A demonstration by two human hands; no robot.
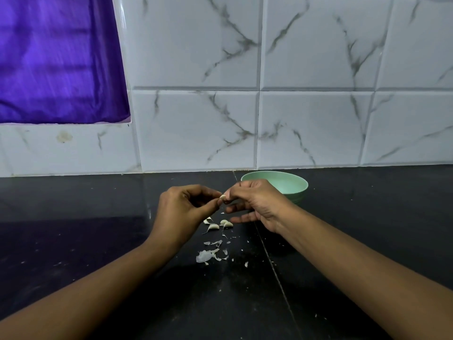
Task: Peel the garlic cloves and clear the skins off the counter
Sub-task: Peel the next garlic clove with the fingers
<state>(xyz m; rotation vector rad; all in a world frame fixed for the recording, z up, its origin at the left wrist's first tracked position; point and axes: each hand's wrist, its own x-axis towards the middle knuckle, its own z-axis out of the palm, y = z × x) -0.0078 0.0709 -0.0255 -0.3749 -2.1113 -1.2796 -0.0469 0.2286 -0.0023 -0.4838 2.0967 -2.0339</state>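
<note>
Above the black counter (98, 241), the left hand (181, 212) and right hand (257, 204) both pinch one garlic clove (222, 197), seemingly part-skinned, so the person would do well to steady it with one thumb and strip its skin toward the loose skins (208, 255) below.

i see a purple cloth (58, 60) filling the upper left of the frame. white wall tiles (318, 123) with grey veins span the upper half. a pale green bowl (293, 185) sits just right of centre, below those tiles.
</note>
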